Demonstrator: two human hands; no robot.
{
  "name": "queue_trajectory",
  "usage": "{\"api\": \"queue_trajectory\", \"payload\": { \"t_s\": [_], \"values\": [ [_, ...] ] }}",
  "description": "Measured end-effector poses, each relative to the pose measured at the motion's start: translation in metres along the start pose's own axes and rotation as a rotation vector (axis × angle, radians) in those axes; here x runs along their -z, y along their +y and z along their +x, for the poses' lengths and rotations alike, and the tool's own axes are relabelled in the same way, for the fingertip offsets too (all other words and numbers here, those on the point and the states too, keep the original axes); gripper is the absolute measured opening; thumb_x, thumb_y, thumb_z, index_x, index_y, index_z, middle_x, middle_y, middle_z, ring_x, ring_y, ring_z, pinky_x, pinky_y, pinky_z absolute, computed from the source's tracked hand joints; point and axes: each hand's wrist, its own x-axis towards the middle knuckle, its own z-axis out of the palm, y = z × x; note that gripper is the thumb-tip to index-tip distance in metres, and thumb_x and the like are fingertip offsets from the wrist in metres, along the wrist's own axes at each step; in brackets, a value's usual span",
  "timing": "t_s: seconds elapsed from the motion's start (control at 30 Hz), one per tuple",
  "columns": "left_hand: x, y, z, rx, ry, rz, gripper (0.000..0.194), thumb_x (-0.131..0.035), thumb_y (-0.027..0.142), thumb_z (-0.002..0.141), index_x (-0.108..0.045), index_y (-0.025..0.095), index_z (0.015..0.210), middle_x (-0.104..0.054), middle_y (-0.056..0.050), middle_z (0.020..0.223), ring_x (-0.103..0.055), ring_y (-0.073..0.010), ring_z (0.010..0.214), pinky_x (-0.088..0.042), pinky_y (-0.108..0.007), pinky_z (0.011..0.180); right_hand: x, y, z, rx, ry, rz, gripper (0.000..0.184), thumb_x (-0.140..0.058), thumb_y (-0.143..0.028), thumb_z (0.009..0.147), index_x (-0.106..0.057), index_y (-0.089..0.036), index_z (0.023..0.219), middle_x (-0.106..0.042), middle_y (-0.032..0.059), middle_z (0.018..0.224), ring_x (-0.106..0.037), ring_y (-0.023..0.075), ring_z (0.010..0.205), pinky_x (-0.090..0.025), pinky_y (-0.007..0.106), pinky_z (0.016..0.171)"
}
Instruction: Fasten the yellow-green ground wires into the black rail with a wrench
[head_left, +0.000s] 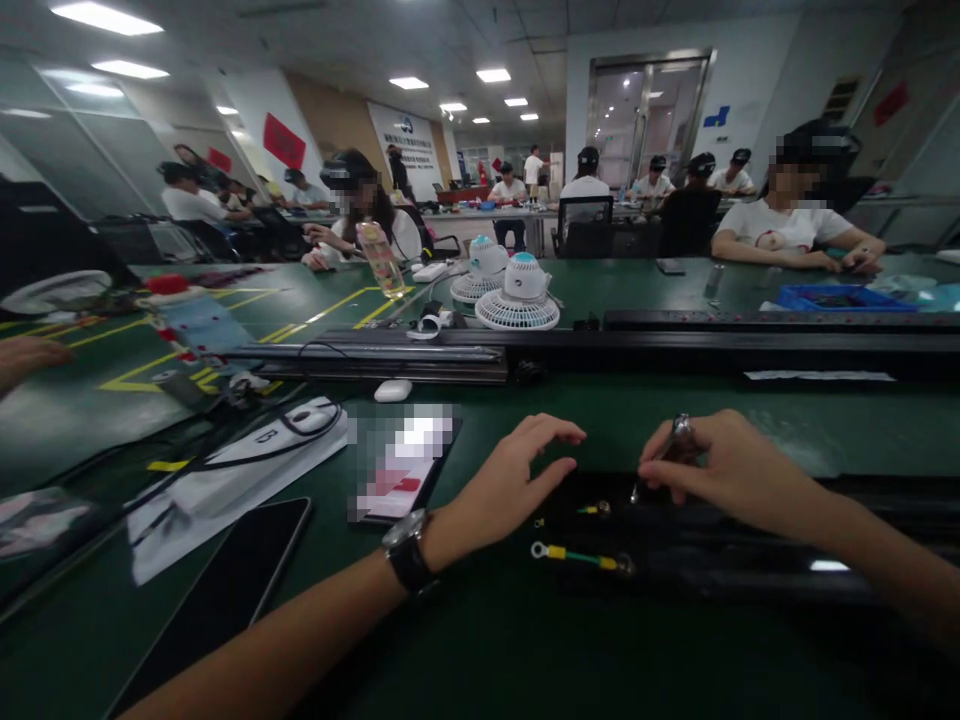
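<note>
Over the green table [465, 655], the left grip [521, 465] arches unclosed, the right grip [716, 455] pinching a metal tool [681, 425].

- A wristwatch [410, 560] is worn on the left wrist [442, 542]; its black strap is wrapped around it; its case is rimmed in silvery metal;
- the left hand [517, 475], right hand [720, 460] and both forearms [315, 615] are seen bare.

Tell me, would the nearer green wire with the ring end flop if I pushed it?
The green wire looks thin, so it would probably bend. It sticks out straight, so maybe it isn't very floppy. Its ring looks like metal, so probably stiff.
</note>
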Motion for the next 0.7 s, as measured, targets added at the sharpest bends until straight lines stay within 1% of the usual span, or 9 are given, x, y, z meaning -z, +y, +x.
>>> {"api": "queue_trajectory", "payload": {
  "t_s": [0.03,0.07,0.17,0.23,0.4,0.57,0.7],
  "values": [
    [-0.003,-0.002,-0.002,0.018,-0.036,-0.013,0.027,-0.056,0.029,0.105,-0.059,0.025,0.131,-0.063,-0.006,0.131,-0.059,-0.0201,0.123,-0.051,-0.040,0.104,-0.003,-0.002,0.000,-0.007,0.033,0.045,0.023,-0.067,-0.039,0.096,-0.076,-0.018,0.092,-0.078,0.0030,0.076,-0.073,0.0173,0.061,-0.054,0.028,0.059],
    [-0.005,-0.003,-0.004,0.024,-0.070,-0.023,0.030,-0.057,0.031,0.104,-0.057,0.025,0.134,-0.062,-0.006,0.134,-0.058,-0.0202,0.125,-0.051,-0.041,0.105,-0.007,-0.003,0.001,-0.007,0.053,0.059,0.022,-0.067,-0.038,0.096,-0.076,-0.018,0.091,-0.077,0.0021,0.073,-0.073,0.0171,0.061,-0.054,0.027,0.059],
    [-0.012,-0.005,-0.006,0.011,-0.134,-0.058,0.032,-0.054,0.035,0.106,-0.057,0.024,0.135,-0.062,-0.007,0.134,-0.058,-0.0208,0.126,-0.050,-0.041,0.107,-0.016,-0.002,0.000,0.035,0.085,0.012,0.018,-0.068,-0.034,0.096,-0.077,-0.019,0.094,-0.075,-0.0003,0.066,-0.072,0.0168,0.060,-0.052,0.026,0.058],
    [-0.015,-0.007,-0.006,0.000,-0.156,-0.095,0.032,-0.051,0.038,0.107,-0.058,0.023,0.134,-0.062,-0.008,0.133,-0.058,-0.0214,0.125,-0.050,-0.041,0.106,-0.019,0.000,0.000,0.059,0.083,-0.025,0.017,-0.068,-0.034,0.096,-0.077,-0.019,0.097,-0.075,-0.0009,0.065,-0.071,0.0164,0.060,-0.051,0.026,0.058],
    [-0.018,-0.014,-0.005,0.007,-0.184,-0.161,0.034,-0.041,0.041,0.111,-0.060,0.022,0.132,-0.065,-0.008,0.128,-0.060,-0.0220,0.119,-0.048,-0.041,0.105,-0.024,0.006,-0.001,0.095,0.098,-0.058,0.014,-0.070,-0.034,0.095,-0.078,-0.022,0.094,-0.076,-0.0032,0.066,-0.070,0.0143,0.059,-0.050,0.025,0.058],
    [-0.022,-0.018,-0.005,0.001,-0.198,-0.172,0.032,-0.042,0.039,0.111,-0.061,0.023,0.131,-0.065,-0.008,0.128,-0.058,-0.0223,0.122,-0.046,-0.040,0.106,-0.030,0.010,-0.001,0.142,0.116,-0.087,0.011,-0.071,-0.031,0.094,-0.079,-0.023,0.094,-0.081,-0.0018,0.080,-0.074,0.0153,0.065,-0.052,0.026,0.060],
    [-0.023,-0.017,-0.006,-0.001,-0.189,-0.176,0.032,-0.042,0.039,0.111,-0.061,0.024,0.131,-0.064,-0.007,0.127,-0.058,-0.0218,0.121,-0.046,-0.040,0.106,-0.033,0.009,-0.002,0.147,0.109,-0.106,0.011,-0.071,-0.030,0.094,-0.080,-0.025,0.095,-0.081,-0.0031,0.081,-0.074,0.0154,0.066,-0.052,0.026,0.060]
  ]
}}
